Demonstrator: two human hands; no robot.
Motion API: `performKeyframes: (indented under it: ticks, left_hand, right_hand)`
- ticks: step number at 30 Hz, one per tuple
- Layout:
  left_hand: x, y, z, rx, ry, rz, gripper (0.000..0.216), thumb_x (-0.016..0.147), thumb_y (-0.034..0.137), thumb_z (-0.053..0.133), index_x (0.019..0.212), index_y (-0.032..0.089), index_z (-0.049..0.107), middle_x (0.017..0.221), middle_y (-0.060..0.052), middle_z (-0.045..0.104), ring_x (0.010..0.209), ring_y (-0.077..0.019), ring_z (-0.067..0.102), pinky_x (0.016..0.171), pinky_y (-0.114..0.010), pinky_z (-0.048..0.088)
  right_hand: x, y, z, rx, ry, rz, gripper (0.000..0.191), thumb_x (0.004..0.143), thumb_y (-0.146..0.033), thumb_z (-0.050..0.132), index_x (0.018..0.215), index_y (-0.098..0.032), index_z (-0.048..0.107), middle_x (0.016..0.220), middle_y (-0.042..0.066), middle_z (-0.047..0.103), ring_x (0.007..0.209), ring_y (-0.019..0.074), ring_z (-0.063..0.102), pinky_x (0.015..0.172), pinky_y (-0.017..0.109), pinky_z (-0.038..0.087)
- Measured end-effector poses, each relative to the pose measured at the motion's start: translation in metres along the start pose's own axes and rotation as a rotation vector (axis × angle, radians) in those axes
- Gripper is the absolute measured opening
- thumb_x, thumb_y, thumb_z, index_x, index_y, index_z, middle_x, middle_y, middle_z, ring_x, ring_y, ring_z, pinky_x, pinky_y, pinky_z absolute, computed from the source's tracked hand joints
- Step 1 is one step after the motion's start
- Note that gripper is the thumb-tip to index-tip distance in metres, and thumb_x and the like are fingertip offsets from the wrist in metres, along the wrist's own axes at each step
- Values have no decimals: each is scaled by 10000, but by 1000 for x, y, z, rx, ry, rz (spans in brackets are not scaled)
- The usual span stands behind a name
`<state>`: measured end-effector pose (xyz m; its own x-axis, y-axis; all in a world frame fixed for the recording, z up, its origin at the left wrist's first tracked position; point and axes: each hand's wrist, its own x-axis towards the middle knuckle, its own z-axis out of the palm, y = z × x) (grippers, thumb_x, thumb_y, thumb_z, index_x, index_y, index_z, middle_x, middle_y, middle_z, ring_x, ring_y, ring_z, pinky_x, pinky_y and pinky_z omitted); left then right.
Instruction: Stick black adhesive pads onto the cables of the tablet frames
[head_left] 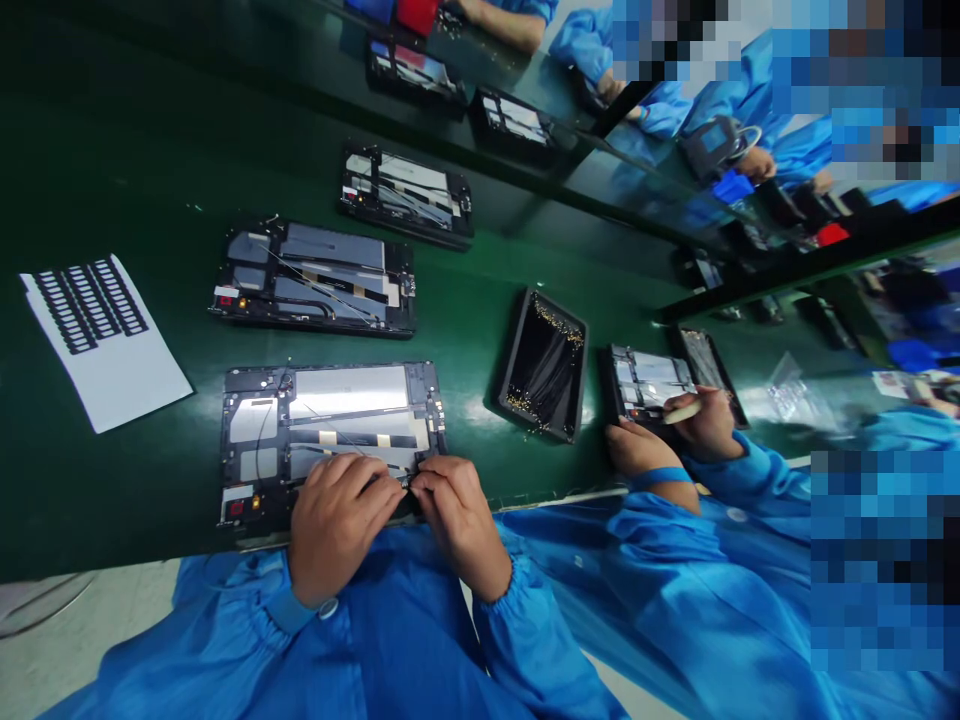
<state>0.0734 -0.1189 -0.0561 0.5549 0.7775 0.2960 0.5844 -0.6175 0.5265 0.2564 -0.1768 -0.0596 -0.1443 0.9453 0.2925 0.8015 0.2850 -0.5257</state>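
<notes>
An opened tablet (349, 390) lies in front of me at the table's near edge, its silvery battery plates, flat ribbons and thin wires exposed. Over its lower edge, my left hand (337, 520) is closed, thumb and fingers pinched together. My right hand (461, 515) is also pinched, at the tablet's lower right corner. The fingertips of both hands nearly meet there, around a tiny dark piece that looks like a wire end; the fingers hide most of it. Right of the tablet, a black tray (544, 365) holds a bundle of thin black cables with gold-coloured ends.
Two more opened tablets, one nearer (315, 275) and one farther (405, 195), lie beyond mine. A white sheet of black-framed stickers (135, 370) is at left. To the right, a co-worker's hands (645, 450) work on another tablet (649, 375). A dark rail (825, 255) runs behind.
</notes>
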Motion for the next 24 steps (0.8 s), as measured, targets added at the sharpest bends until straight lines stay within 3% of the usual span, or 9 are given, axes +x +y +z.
performKeyframes:
  ticks: [5, 9, 13, 20, 24]
  left_hand:
    - [2, 0, 0, 20, -5, 5, 146, 1000, 255, 556, 887, 232, 646, 937, -25, 693, 890, -225, 581, 774, -380, 397]
    - [1, 0, -1, 20, 11, -10, 128, 992, 273, 573, 880, 211, 579, 937, -35, 682, 901, -227, 589, 798, -377, 412]
    - [0, -1, -2, 9, 20, -9, 135, 986, 266, 581, 876, 204, 534, 944, -39, 673, 916, -229, 592, 816, -377, 424]
    - [1, 0, -2, -12, -14, -21, 94, 981, 237, 569, 898, 207, 535, 956, -42, 676, 929, -236, 603, 827, -388, 451]
    - [-8, -4, -20, -44, 8, 28, 47, 977, 189, 548, 939, 216, 548, 1112, -59, 680, 1086, -234, 619, 979, -399, 470]
  right_hand:
    - [-6, 0, 6, 46, 87, 14, 221, 988, -112, 550, 1171, -221, 608, 1102, 114, 652, 1072, 239, 635, 897, 436, 588]
    - [-18, 8, 14, 35, 178, -104, 369, 952, -74, 594, 1294, -212, 583, 1170, 131, 673, 1176, 249, 642, 989, 481, 590]
    - [-23, 13, 19, -62, 169, -202, 499, 926, -69, 623, 1408, -170, 543, 1197, 157, 682, 1230, 272, 628, 1016, 491, 589]
    - [-23, 6, 18, -36, 120, -168, 518, 934, -125, 607, 1444, -166, 526, 1326, 190, 600, 1304, 303, 558, 1041, 533, 551]
    - [-20, 3, 14, -61, 102, -144, 518, 928, -160, 631, 1434, -227, 544, 1475, 166, 479, 1369, 323, 480, 1068, 554, 511]
